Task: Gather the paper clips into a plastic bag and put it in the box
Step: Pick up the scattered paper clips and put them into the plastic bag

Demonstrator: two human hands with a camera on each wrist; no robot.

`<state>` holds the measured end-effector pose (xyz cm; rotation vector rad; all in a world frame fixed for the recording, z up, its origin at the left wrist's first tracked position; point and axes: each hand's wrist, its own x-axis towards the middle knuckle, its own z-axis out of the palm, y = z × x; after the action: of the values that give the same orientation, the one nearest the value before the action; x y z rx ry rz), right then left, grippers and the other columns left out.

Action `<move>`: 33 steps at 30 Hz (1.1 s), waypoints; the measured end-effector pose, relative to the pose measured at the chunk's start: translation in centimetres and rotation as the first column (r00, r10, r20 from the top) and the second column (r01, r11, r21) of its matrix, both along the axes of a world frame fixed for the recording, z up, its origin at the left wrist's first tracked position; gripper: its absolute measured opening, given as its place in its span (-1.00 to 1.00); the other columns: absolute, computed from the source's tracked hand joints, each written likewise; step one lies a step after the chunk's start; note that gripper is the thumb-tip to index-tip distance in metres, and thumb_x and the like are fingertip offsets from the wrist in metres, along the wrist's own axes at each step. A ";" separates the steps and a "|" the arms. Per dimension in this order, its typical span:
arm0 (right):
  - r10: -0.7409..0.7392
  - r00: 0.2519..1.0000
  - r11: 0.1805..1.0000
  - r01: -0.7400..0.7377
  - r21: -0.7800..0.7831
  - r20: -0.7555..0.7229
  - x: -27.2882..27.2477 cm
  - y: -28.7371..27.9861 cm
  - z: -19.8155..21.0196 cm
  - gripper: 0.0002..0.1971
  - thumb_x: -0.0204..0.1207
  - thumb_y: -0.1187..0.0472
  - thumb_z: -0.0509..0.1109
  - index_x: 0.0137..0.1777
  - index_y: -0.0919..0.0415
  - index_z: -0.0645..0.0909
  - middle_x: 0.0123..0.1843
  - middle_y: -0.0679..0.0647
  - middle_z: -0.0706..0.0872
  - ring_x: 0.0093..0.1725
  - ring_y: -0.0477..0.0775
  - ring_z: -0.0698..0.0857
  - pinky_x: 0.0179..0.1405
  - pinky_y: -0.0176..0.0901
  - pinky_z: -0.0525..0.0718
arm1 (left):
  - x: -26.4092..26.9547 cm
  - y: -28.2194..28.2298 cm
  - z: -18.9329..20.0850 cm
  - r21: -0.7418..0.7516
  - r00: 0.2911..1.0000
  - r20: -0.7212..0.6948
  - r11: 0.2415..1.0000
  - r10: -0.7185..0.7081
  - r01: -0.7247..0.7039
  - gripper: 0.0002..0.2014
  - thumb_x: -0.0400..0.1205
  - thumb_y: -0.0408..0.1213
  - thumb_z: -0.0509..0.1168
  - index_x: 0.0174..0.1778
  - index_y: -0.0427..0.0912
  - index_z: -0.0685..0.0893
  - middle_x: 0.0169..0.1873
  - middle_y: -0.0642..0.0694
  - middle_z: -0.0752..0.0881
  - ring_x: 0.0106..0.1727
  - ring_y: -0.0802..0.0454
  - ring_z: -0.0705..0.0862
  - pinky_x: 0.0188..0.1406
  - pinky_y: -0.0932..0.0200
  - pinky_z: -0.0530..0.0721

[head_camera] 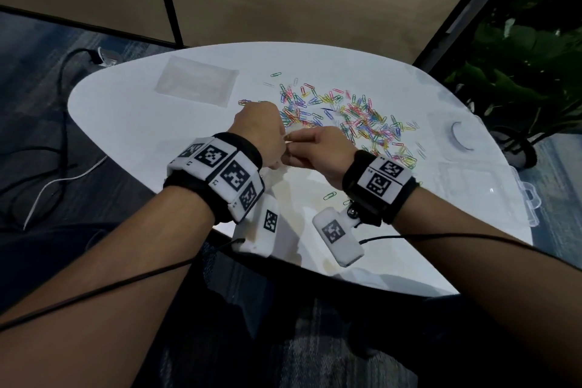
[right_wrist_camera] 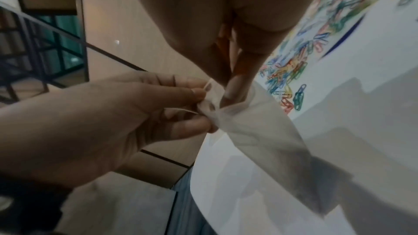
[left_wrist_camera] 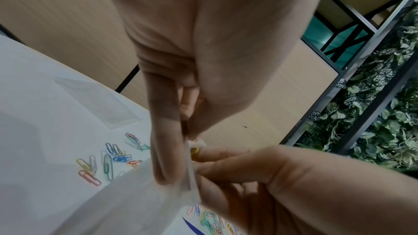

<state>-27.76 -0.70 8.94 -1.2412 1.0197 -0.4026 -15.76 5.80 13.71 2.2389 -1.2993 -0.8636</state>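
A clear plastic bag [left_wrist_camera: 126,203] hangs over the white table [head_camera: 132,110], and both hands hold it at its mouth. My left hand [head_camera: 261,132] pinches one lip of the bag [right_wrist_camera: 260,131] between thumb and fingers. My right hand [head_camera: 318,148] pinches the opposite lip, close against the left hand [right_wrist_camera: 199,104]. A yellow paper clip [left_wrist_camera: 194,151] shows at the right hand's fingertips by the bag's mouth. Many coloured paper clips [head_camera: 346,116] lie scattered just beyond the hands. The clear plastic box [head_camera: 491,189] sits at the table's right edge.
A flat stack of spare clear bags [head_camera: 196,82] lies at the far left of the table. A white tape roll [head_camera: 461,137] sits at the right, near a clear lid. One green clip [head_camera: 329,196] lies near the right wrist. Leafy plants [head_camera: 519,66] stand beyond the right edge.
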 end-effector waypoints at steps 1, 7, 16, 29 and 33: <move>0.018 1.000 0.999 -0.018 -0.030 0.001 -0.1 -0.2 0.1 -0.87 0.51 0.58 0.36 0.00 0.50 0.69 -0.23 0.32 0.77 -0.38 0.03 0.81 -0.20 -0.26 0.81 | 0.1 0.0 0.0 0.001 1.000 -0.004 1.000 0.000 0.000 -0.75 0.60 -0.53 0.41 0.18 -0.28 0.76 0.07 -0.34 0.84 0.03 -0.32 0.87 0.13 -0.16 0.85; 0.288 0.919 0.834 -0.379 -0.401 -0.270 -1.5 -0.9 0.9 -0.89 0.47 0.35 0.52 -0.04 0.31 0.83 -0.13 0.16 0.86 -0.16 0.03 0.84 -0.01 -0.12 0.80 | 0.3 -0.1 0.2 0.013 0.998 0.056 1.000 -0.028 0.027 -0.75 0.61 -0.50 0.41 0.21 -0.32 0.75 0.21 -0.30 0.77 0.06 -0.30 0.86 0.19 -0.12 0.83; 0.216 0.275 0.150 -0.958 -0.246 -0.937 -10.7 -1.1 -6.7 -0.42 0.71 -0.06 0.14 0.69 0.00 0.14 0.75 0.03 0.02 0.71 0.15 0.10 0.62 0.18 0.27 | 1.7 0.3 0.9 0.048 0.995 0.094 0.998 -0.031 0.027 -0.72 0.61 -0.53 0.31 0.22 -0.34 0.74 0.04 -0.31 0.85 0.04 -0.27 0.86 0.20 -0.13 0.82; -0.105 0.222 0.514 -0.823 -0.243 -0.970 -16.2 -6.1 -9.9 -0.37 0.75 0.06 0.06 0.72 0.00 -0.16 0.75 0.19 -0.16 0.68 0.48 0.03 0.56 0.40 0.31 | 0.4 0.2 0.8 0.057 0.990 0.123 0.997 -0.066 0.059 -0.72 0.58 -0.56 0.36 0.19 -0.34 0.77 0.00 -0.32 0.87 0.02 -0.29 0.87 0.18 -0.13 0.83; -0.081 0.307 0.562 -0.772 -0.298 -0.948 -14.2 -7.9 -9.6 -0.44 0.70 0.19 0.17 0.67 0.07 0.13 0.67 0.29 0.20 0.36 0.39 0.59 0.27 0.18 0.64 | 0.2 -0.2 0.6 0.064 0.989 0.130 0.996 -0.073 0.065 -0.71 0.57 -0.56 0.37 0.18 -0.34 0.79 -0.03 -0.32 0.88 0.00 -0.26 0.88 0.17 -0.11 0.83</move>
<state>-41.95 -8.56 -0.61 -2.6229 1.4366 0.4694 -15.55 5.56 14.31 2.3443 -1.4354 -0.7996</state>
